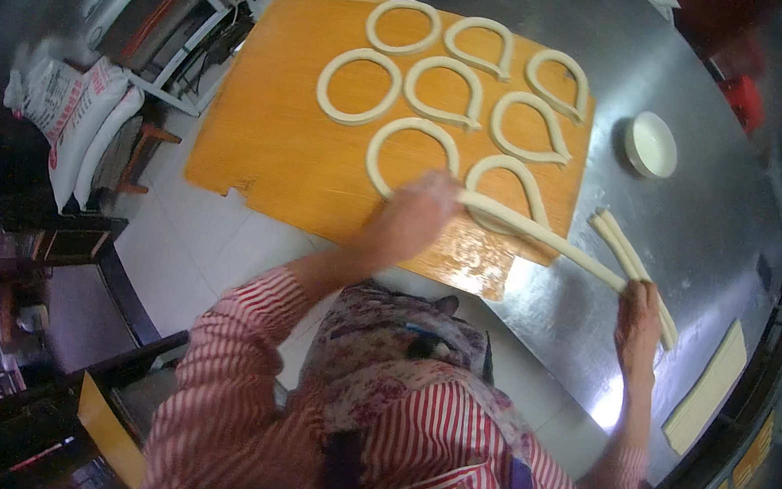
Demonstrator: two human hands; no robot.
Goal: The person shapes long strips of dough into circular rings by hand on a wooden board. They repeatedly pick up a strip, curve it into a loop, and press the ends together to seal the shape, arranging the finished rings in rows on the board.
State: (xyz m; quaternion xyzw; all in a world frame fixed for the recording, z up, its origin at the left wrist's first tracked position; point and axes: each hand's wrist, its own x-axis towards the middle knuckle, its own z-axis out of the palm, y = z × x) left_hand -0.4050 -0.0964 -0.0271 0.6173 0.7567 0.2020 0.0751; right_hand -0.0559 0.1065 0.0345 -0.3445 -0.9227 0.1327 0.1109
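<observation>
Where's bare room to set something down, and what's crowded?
Bare: the wooden board left of the dough rings; the metal table beyond the board's far edge, and between the white bowl and pale slab. Crowded: the board's middle and right, full of rings, and along the dough strand between left hand and right hand.

Room is offered over the left part of the wooden board (260,104); its middle and right are taken up by dough loops (324,81). The right edge is crossed by a dough strip (553,240) running between left hand (419,213) and right hand (638,322). The steel table (720,142) is partly blocked by a bowl (631,151).
</observation>
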